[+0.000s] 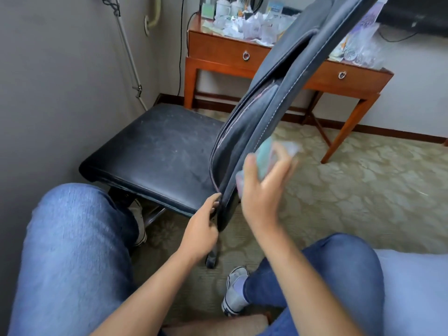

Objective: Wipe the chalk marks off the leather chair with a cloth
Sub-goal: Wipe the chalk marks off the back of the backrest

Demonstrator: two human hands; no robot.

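Your right hand point(260, 187) holds the soft, limp cloth point(266, 154), blurred at frame centre, against the stiff leather chair point(157, 151); your left hand point(202, 229) pinches the backrest's lower edge, a good steadying hold.

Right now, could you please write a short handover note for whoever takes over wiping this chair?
Left hand: grip on the lower edge of the chair backrest, steadying it.
Right hand: holds the cloth, blurred, against the backrest's lower outer side.
Chair: dark leather, in front of the knees, its seat toward the wall.
Done: cannot tell how much has been wiped.
Left: pale dusty marks show across the seat and pinkish lines along the backrest seams; wipe those.
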